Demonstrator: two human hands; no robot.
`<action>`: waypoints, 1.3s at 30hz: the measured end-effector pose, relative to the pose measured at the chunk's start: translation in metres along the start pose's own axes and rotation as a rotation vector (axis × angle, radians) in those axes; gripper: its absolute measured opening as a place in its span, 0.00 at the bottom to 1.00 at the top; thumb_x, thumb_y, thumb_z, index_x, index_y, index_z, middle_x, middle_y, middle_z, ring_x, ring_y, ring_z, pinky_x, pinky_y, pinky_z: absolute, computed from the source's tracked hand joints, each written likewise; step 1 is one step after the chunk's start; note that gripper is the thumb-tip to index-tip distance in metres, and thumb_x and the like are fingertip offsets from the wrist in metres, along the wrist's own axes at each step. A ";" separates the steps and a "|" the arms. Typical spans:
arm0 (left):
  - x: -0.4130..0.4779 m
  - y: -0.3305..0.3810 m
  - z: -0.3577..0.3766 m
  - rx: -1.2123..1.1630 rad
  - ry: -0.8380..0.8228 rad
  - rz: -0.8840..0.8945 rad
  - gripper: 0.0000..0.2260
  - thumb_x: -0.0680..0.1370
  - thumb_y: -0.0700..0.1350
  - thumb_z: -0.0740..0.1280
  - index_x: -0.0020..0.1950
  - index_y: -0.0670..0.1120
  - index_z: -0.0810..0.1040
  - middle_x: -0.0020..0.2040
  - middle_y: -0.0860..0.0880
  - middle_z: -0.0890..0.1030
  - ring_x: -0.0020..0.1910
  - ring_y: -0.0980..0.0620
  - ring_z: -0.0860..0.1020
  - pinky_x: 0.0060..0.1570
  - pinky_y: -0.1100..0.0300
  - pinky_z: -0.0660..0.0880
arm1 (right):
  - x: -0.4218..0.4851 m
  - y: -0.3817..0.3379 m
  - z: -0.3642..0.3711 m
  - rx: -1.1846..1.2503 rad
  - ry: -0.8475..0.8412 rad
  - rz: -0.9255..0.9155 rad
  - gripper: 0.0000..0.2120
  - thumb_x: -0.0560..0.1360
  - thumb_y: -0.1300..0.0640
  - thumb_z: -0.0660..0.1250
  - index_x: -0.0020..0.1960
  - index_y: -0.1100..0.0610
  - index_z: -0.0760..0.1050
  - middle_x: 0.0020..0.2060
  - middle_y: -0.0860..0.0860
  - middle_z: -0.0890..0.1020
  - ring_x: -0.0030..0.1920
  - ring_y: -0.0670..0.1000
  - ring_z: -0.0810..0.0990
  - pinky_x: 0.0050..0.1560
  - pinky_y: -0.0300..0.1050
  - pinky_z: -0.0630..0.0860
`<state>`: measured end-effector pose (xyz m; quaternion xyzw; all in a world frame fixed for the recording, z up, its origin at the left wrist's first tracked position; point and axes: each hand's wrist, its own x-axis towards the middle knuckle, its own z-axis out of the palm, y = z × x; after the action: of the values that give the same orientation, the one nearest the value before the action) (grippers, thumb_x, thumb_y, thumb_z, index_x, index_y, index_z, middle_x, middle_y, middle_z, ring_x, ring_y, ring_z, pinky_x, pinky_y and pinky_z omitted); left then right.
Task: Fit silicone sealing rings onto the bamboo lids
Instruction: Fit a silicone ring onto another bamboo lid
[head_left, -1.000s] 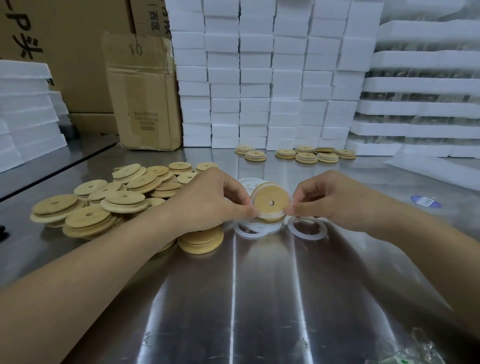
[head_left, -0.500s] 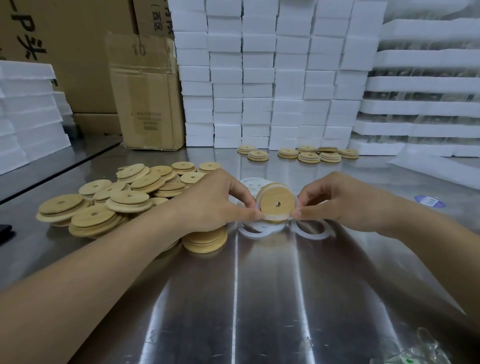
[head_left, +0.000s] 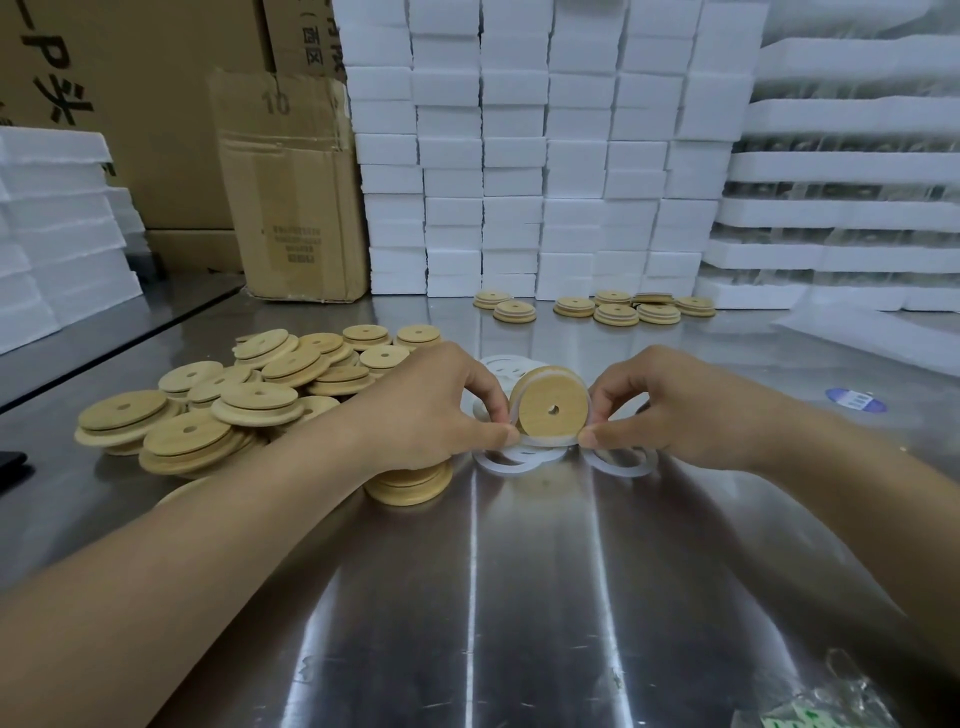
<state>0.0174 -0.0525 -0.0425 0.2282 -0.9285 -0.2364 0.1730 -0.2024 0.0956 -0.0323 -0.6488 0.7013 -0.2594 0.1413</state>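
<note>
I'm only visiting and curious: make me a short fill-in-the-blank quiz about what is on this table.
1. The left hand and the right hand pinch one wooden lid with a round ____ in its middle.
2. The ring stretched around that lid is ____ in colour.
3. The pile of bare lids lies on the person's ____ side.
4. The box at the back is made of ____.

Missing words: hole; white; left; cardboard.

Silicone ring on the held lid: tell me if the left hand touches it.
Touching. Head view shows the left hand pinching the silicone ring at the lid's left rim.
</note>
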 end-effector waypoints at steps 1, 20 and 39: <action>0.000 0.000 0.000 0.002 0.001 0.002 0.08 0.76 0.51 0.79 0.39 0.53 0.87 0.46 0.57 0.87 0.50 0.60 0.80 0.47 0.61 0.73 | 0.000 0.000 0.000 -0.012 0.004 -0.005 0.08 0.74 0.53 0.79 0.39 0.53 0.85 0.40 0.48 0.87 0.35 0.39 0.80 0.40 0.30 0.73; 0.000 0.009 -0.001 0.186 0.028 0.004 0.08 0.76 0.53 0.78 0.39 0.56 0.83 0.50 0.60 0.84 0.54 0.56 0.80 0.58 0.47 0.79 | 0.000 -0.008 0.003 -0.137 0.015 0.016 0.06 0.73 0.52 0.78 0.39 0.50 0.84 0.42 0.42 0.87 0.47 0.42 0.83 0.55 0.45 0.80; 0.001 0.005 -0.002 -0.072 0.004 -0.044 0.06 0.74 0.50 0.81 0.39 0.51 0.89 0.40 0.53 0.88 0.46 0.52 0.86 0.51 0.51 0.83 | -0.002 -0.009 -0.003 0.051 -0.051 0.059 0.10 0.76 0.51 0.77 0.38 0.54 0.84 0.37 0.52 0.86 0.39 0.53 0.81 0.50 0.51 0.77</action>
<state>0.0161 -0.0495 -0.0378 0.2425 -0.9138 -0.2731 0.1777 -0.1964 0.0979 -0.0249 -0.6304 0.7095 -0.2562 0.1833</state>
